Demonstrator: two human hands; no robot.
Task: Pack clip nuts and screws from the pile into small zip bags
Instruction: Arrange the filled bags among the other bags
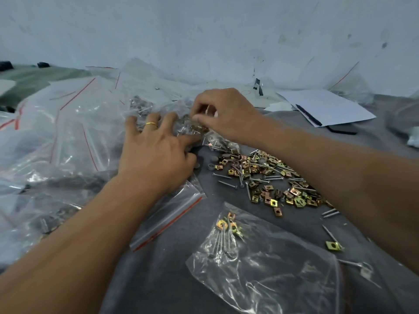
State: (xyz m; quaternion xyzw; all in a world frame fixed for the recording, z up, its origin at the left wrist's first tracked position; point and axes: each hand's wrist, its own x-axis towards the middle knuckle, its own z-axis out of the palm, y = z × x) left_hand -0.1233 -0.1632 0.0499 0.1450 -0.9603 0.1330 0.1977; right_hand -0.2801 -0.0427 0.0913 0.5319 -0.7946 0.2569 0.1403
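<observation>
A pile of brass-coloured clip nuts and grey screws (272, 177) lies on the grey cloth right of centre. Behind it sits a clear bag of mixed hardware (188, 128). My left hand (156, 152), with a gold ring, rests spread on that bag, fingers fairly straight. My right hand (224, 114) reaches over the same bag with fingers curled, pinching at its contents or plastic; what it pinches is hidden. A small zip bag (260, 264) holding a few clip nuts and screws lies near the front.
Many clear zip bags with red strips (68, 123) cover the left side. An empty zip bag (167, 220) lies under my left wrist. White paper with a pen (326, 107) lies at back right. A stray clip nut (333, 245) and loose screws lie at right. A wall rises behind.
</observation>
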